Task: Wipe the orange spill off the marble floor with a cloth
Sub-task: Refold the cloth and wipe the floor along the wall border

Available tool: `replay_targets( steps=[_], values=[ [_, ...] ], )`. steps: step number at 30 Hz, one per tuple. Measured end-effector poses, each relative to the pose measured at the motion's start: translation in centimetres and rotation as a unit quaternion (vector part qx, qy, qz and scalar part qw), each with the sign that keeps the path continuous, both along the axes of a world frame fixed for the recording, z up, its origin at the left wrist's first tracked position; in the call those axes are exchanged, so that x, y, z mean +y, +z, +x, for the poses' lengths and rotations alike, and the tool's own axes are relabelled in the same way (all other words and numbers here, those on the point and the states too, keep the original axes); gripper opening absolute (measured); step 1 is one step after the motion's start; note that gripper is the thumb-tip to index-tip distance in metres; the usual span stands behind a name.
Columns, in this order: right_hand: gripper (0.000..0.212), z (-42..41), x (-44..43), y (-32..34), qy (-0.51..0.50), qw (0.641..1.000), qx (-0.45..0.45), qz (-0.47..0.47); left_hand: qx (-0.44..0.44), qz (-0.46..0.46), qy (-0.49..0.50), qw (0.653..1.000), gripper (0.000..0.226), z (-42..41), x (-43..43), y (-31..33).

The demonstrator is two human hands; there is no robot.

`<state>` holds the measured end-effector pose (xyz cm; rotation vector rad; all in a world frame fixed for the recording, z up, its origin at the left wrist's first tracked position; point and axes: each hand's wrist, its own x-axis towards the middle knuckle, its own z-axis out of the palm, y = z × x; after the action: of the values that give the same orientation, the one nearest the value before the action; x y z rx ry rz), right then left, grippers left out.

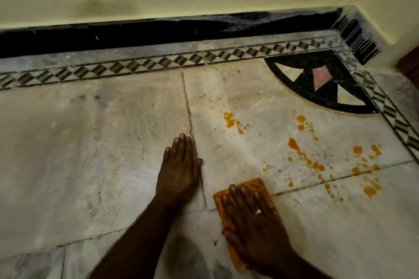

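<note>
The left hand [179, 172] lies flat on the marble floor [90, 142], fingers straight and close together, holding nothing. It looks to be propping the person's weight. A joint in the slabs [188, 106] runs away from its fingertips toward the wall.

Just to the right and a little nearer the person, the right hand [251, 222] presses palm-down on a folded orange cloth [256, 184]. The fingers are straight and spread over the cloth, not curled round it, and there is a ring [258, 211] on one finger. The cloth's far corner shows beyond the fingertips, and a strip of it shows by the thumb.

The orange spill [294, 144] lies ahead of this hand and to its right, and the cloth is not touching it. One blot [232, 120] sits well ahead of the fingertips, and a trail of drops runs diagonally on the right. The farthest blotches [367, 158] lie near the patterned border. Beyond them all is the black corner inlay [317, 84].

My judgement is that wiping has barely begun, since the cloth is down but every patch remains. The next move calls for sliding the flat hand forward and rightward into the nearest drops, keeping firm downward pressure. The strokes should gather the liquid inward, not smear it into the slab joint that crosses the spill.
</note>
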<state>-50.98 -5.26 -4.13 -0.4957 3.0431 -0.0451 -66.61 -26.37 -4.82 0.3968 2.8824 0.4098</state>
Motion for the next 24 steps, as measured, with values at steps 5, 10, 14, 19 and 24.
replay_targets(
  steps=[5, 10, 14, 19, 24],
  values=[
    [0.065, -0.9, -0.4, -0.3, 0.016, 1.000, 0.024, -0.009, 0.051, -0.039, 0.008, 0.998, 0.066, 0.0, 0.0, -1.3],
    [0.063, -8.9, -0.1, -0.2, 0.024, 0.999, 0.023, -0.022, 0.068, -0.037, 0.003, 0.997, 0.066, 0.0, -0.3, -1.7],
    [0.062, -12.5, 3.1, -0.2, -0.034, 0.999, 0.004, -0.003, 0.066, -0.039, 0.004, 0.997, 0.065, 0.2, -0.5, -2.1],
    [0.063, -6.3, 3.0, -0.4, -0.130, 0.990, 0.049, 0.016, 0.065, -0.029, 0.017, 0.997, 0.064, 0.2, -0.3, -1.9],
    [0.064, -7.9, -1.6, -0.3, -0.036, 0.997, 0.059, -0.024, 0.064, -0.030, 0.023, 0.997, 0.062, 0.1, -0.1, -1.6]
  ],
)
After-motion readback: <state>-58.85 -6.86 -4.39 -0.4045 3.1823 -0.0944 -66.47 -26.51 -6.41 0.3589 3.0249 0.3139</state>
